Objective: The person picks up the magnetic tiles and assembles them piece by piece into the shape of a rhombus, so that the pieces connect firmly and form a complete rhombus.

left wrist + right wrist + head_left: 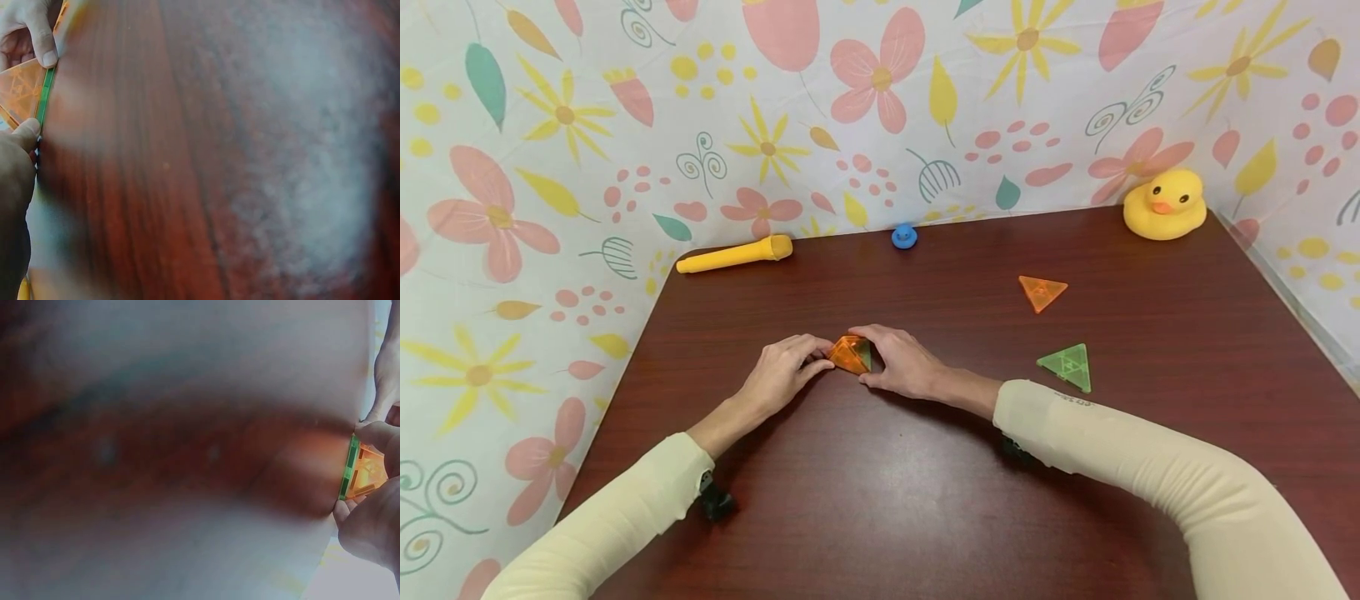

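Near the middle of the table, both hands hold a small cluster of translucent triangular tiles, orange tile (847, 355) over green tile (867, 353). My left hand (784, 372) pinches the left corner between thumb and fingers. On the other side, my right hand (904, 362) grips the cluster with its thumb at the near edge and fingers at the far edge. The left wrist view catches the green tile's edge (44, 97) beneath the orange face (19, 87), a thumb at each end. In the right wrist view a green strip (348, 469) borders the orange part (370, 470).
A loose orange triangle (1042, 292) and a loose green triangle (1070, 367) lie right of the hands. Along the back edge are a yellow toy microphone (733, 254), a small blue duck (904, 237) and a big yellow duck (1165, 207). A flowered cloth (880, 150) hangs behind the table.
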The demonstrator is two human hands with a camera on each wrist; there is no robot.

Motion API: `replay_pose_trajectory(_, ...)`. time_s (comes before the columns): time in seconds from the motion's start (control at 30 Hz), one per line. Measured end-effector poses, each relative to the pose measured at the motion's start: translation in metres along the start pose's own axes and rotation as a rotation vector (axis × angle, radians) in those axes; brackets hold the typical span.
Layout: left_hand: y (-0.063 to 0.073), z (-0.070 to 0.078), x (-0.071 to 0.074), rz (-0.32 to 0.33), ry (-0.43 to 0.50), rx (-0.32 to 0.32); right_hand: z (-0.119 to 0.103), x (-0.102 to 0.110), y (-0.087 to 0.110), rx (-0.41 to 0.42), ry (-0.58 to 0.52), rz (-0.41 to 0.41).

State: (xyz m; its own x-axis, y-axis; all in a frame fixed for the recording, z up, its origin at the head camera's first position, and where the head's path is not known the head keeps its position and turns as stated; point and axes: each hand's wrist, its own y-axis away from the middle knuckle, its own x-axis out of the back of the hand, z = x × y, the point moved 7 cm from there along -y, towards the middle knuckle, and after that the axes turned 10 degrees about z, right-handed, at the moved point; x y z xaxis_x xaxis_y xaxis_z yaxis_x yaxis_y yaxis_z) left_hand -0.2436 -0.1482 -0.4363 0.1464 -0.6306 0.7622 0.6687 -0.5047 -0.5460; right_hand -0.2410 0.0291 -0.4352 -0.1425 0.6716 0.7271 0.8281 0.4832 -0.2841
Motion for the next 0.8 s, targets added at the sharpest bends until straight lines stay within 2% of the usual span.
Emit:
replay_pose_trajectory(0.17, -0.0011, -0.0011, -0.0001, 0.002, 0.005, -0.001, -0.0003, 0.0002, 0.0, 0.009, 0.004, 0.004)
replay_pose_trajectory(0.47, 0.0022, -0.0023, -0.0003, 0.011, 0.014, 0.051, 0.0028, -0.0005, 0.0003, 0.005, -0.013, -0.016)
replay_pose_trajectory(0.8, 0.0027, 0.0022, 0.0017, 0.055, -0.012, 0.024, 0.0047, 0.0049, -0.0002, 0.004, 0.012, -0.003)
